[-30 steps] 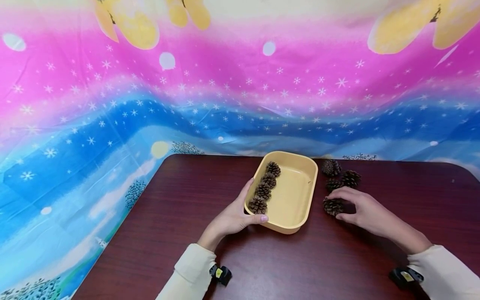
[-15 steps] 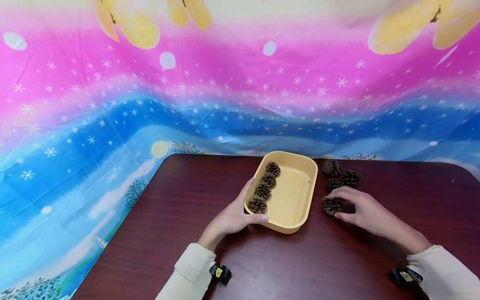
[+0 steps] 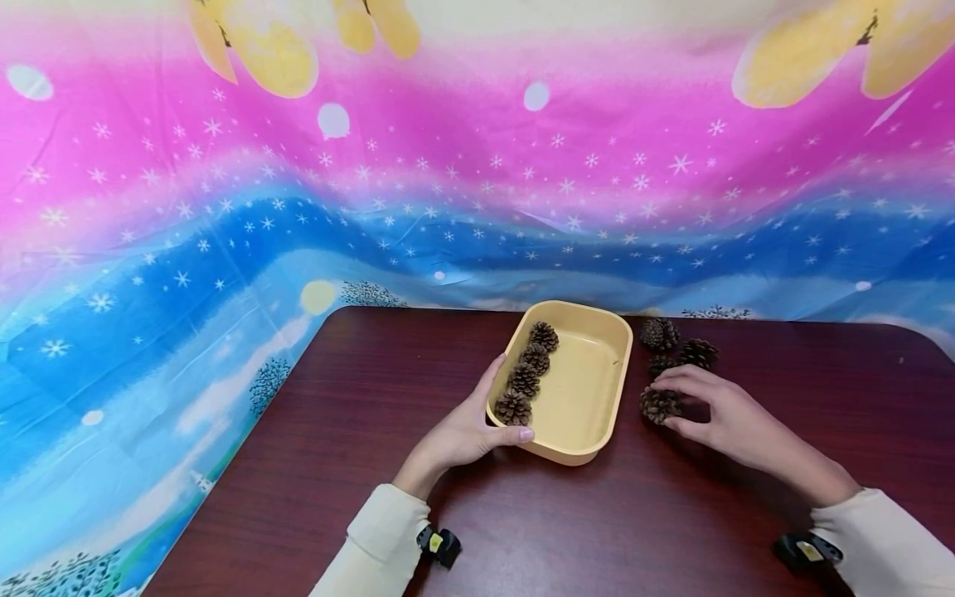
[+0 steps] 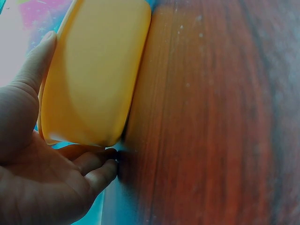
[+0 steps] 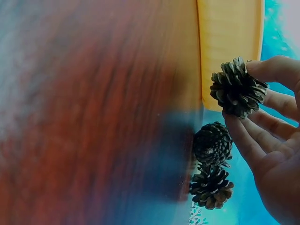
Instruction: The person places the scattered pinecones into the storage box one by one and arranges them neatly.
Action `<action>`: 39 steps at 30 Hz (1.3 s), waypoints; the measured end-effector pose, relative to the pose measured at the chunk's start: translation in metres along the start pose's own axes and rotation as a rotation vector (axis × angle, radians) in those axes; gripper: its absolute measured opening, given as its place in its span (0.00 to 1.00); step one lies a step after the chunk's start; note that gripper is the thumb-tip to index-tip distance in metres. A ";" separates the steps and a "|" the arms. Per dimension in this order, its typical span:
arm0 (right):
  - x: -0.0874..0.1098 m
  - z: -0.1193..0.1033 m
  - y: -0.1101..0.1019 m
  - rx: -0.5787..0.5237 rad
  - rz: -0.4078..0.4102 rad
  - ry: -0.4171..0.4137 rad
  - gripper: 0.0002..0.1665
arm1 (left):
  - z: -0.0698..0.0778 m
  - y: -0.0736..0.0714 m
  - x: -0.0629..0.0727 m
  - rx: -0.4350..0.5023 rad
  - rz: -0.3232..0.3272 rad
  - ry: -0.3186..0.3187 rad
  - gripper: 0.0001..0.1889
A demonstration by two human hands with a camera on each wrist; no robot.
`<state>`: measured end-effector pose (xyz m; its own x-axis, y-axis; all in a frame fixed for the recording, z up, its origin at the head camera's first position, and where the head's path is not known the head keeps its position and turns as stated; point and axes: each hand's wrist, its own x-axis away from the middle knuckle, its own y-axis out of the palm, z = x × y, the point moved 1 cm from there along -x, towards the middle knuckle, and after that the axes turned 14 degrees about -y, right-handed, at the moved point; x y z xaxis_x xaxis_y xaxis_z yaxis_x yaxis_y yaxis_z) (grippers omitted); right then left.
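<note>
My left hand (image 3: 464, 429) holds the near left corner of a yellow plastic container (image 3: 585, 398), thumb at the near rim and fingers along the left side. Inside, several pine cones (image 3: 525, 381) form a row against the left wall. To the container's right, my right hand (image 3: 729, 417) pinches another pine cone (image 3: 660, 406) between thumb and fingers. In the right wrist view this held pine cone (image 5: 237, 89) appears raised off the tabletop. Loose pine cones (image 3: 698, 355) lie just beyond that hand, one partly hidden by its fingers.
The dark red-brown wooden table (image 3: 313, 464) has rounded far corners. A colourful cloth backdrop (image 3: 477, 207) hangs right behind its far edge. Another pine cone (image 3: 660, 333) lies near that edge, beside the container.
The pine cone in my right hand has shifted slightly upward in the head view, and the right fingers have risen with it. My left hand and the container have stayed put.
</note>
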<state>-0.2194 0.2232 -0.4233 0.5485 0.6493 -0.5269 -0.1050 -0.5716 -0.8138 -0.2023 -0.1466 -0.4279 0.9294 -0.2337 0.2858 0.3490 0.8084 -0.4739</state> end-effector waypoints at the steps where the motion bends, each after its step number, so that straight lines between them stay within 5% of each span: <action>1: 0.000 0.000 0.000 0.002 0.002 -0.001 0.29 | 0.000 0.000 0.000 -0.002 0.001 -0.001 0.62; 39: -0.021 -0.016 -0.023 -0.038 0.109 0.027 0.29 | -0.001 0.000 0.000 -0.002 0.001 -0.003 0.62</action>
<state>-0.2152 0.2151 -0.3894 0.5578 0.5685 -0.6047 -0.1344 -0.6571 -0.7417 -0.2024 -0.1469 -0.4286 0.9294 -0.2312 0.2876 0.3482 0.8076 -0.4760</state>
